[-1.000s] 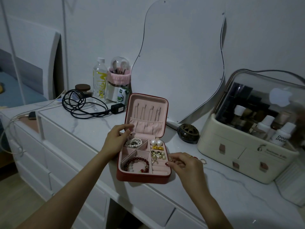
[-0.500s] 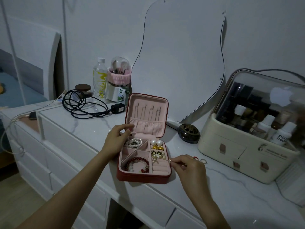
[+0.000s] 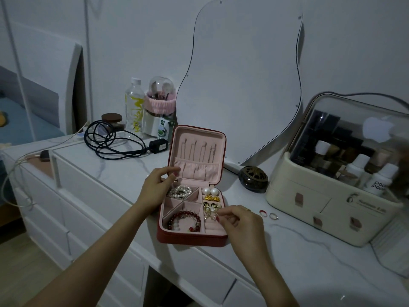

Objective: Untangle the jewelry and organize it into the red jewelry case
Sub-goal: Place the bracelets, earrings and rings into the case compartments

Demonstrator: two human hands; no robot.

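Red case (image 3: 190, 237) near surface (image 3: 309, 251) edge; left hand (image 3: 155, 187) steadies hinge corner. Your right hand (image 3: 236, 220) pinches small gold piece (image 3: 212, 214): loose grip drops it among earrings (image 3: 211, 206), retangling. Two rings (image 3: 268, 214) outside may roll.

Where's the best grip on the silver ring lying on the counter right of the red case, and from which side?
Pinch the silver ring across its band, coming straight down from above. It appears to lie flat on the marble counter, so no edge is raised for a side approach. The red ring sits close on its left, so probably place the fingertips front and back rather than left and right.
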